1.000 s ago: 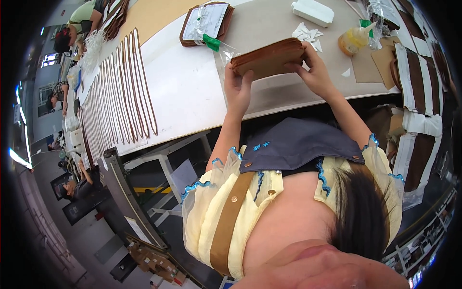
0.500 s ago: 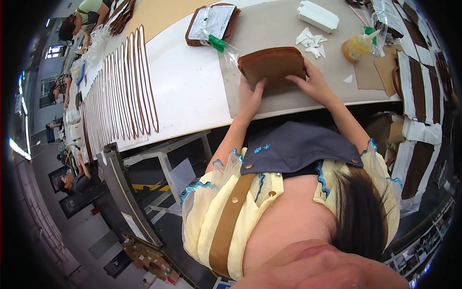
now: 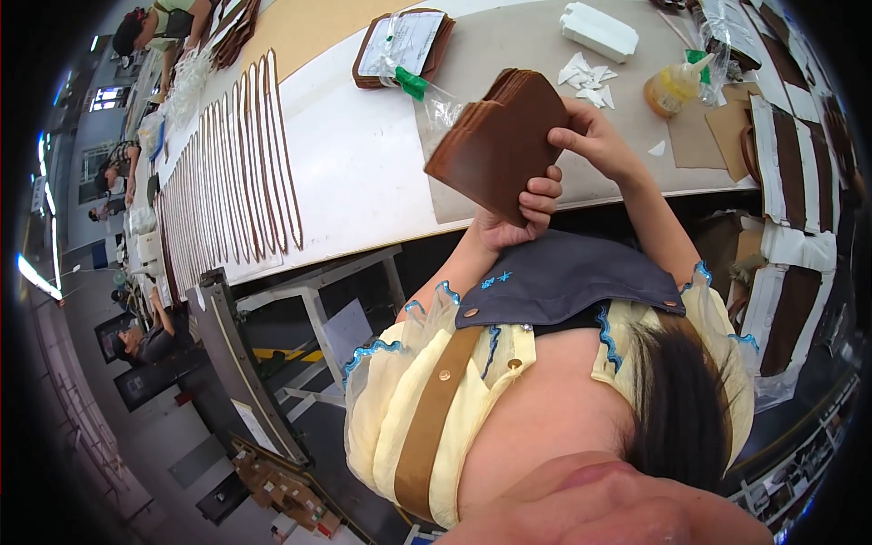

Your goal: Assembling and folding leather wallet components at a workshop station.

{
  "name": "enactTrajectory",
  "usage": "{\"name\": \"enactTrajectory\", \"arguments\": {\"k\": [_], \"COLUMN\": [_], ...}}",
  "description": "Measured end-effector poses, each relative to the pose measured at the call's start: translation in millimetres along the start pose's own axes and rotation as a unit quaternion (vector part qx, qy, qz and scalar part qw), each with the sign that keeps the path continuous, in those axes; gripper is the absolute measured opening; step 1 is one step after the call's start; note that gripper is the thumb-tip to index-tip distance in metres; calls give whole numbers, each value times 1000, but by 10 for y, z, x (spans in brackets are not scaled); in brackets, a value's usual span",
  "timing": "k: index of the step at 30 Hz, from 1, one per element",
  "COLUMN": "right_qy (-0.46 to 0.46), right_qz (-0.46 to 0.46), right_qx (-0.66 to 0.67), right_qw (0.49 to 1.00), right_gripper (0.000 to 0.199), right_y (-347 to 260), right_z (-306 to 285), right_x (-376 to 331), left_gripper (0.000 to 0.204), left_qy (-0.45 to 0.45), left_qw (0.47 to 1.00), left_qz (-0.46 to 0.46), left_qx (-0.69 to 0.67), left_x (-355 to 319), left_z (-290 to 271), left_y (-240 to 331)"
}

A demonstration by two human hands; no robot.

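Note:
A stack of brown leather pieces [image 3: 504, 145] is held tilted over the near edge of the worktable. My left hand [image 3: 522, 213] grips its lower corner, fingers wrapped over the smooth brown face. At the upper right edge my right hand [image 3: 590, 136] holds the stack, its thumb on the face and its other fingers partly hidden behind. Farther back lies another stack of brown pieces [image 3: 445, 45], topped by a printed sheet [image 3: 400, 44] and a clear bag with green tape [image 3: 411, 84].
Long narrow brown strips [image 3: 241, 173] lie in a row at the left. White scraps [image 3: 586, 80], a white block [image 3: 599, 32] and a yellowish glue bottle [image 3: 672, 89] stand behind my right hand. Wrapped brown panels [image 3: 790, 182] are at the far right. Other people [image 3: 168, 27] work at the left.
The stack has turned from its paler brown side to its smooth darker face and tilted. My left hand has moved down to its lower corner; my right stays on the right edge.

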State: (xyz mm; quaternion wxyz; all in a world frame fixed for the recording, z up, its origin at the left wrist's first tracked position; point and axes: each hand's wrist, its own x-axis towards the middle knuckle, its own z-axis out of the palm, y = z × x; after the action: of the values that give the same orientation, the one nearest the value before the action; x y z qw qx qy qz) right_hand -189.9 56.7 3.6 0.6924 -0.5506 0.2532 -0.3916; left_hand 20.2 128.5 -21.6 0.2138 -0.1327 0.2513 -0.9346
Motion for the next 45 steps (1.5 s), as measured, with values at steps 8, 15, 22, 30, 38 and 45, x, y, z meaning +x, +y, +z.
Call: {"name": "enactTrajectory", "arguments": {"k": [8, 15, 22, 30, 38, 45], "right_qy": [143, 161, 101, 84, 188, 225], "right_qz": [121, 117, 240, 247, 154, 120], "right_qx": [-175, -389, -158, -129, -176, -114], "right_qw": [967, 899, 953, 957, 954, 960], "right_gripper": [52, 57, 45, 32, 27, 24], "right_y": [226, 263, 36, 2, 112, 353], "right_z": [-214, -159, 165, -185, -233, -376], "right_x": [108, 177, -251, -522, -471, -551], "left_gripper": [60, 58, 54, 48, 37, 55], "left_qy": [185, 325, 402, 416, 341, 127], "left_qw": [926, 757, 539, 430, -70, -112], "left_qz": [125, 228, 313, 7, 160, 171], "left_qx": [306, 518, 670, 802, 924, 971], "left_x": [-355, -443, -457, -511, 27, -84], "left_z": [65, 196, 246, 1020, 844, 524], "left_y": [177, -95, 228, 1055, 1167, 542]}}
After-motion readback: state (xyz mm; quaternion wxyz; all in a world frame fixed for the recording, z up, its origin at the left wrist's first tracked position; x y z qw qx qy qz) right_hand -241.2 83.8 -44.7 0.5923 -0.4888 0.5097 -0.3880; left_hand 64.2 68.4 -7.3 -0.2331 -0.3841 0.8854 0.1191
